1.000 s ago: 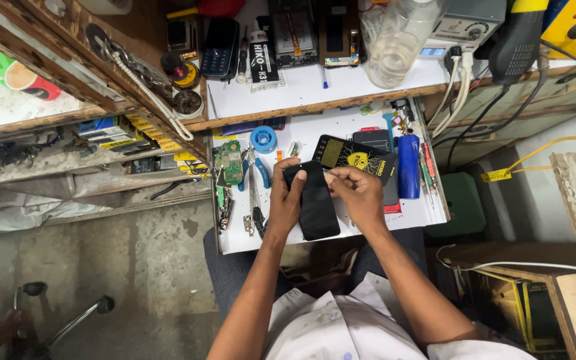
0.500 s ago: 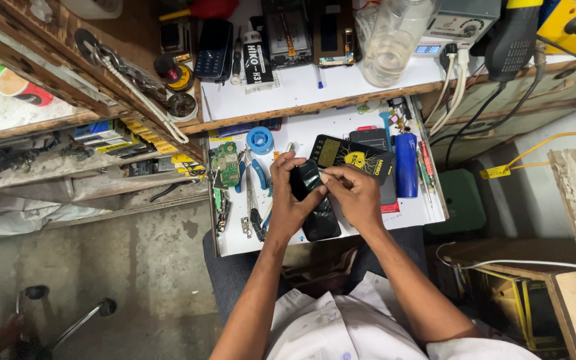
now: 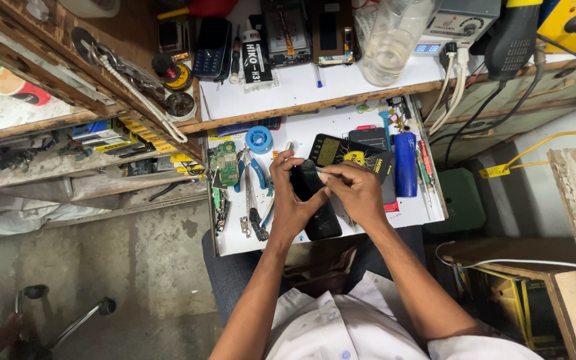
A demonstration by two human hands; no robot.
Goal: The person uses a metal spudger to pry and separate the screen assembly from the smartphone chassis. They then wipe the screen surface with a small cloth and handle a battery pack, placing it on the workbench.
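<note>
left hand: my left hand (image 3: 293, 200) has a closed grip around the black phone (image 3: 315, 203), thumb side up by its top edge

right hand: my right hand (image 3: 357, 192) is pinched shut on a thin light-coloured tool (image 3: 325, 175), can't tell exactly what kind, tip right at the phone's upper end

phone position: held just above the white table (image 3: 341, 127), tilted, lower end pointing back toward my lap

what changed: a second ago the phone sat flatter between both hands; now it's turned a bit and the tool hand has come in at the top corner, so I'd say the fiddly part is under way

around it: black and yellow packet (image 3: 345, 153) just behind my hands, blue cylinder (image 3: 405, 165) to the right, green circuit board (image 3: 223, 160) and pliers (image 3: 256, 175) to the left, blue tape roll (image 3: 259, 139) further back
</note>
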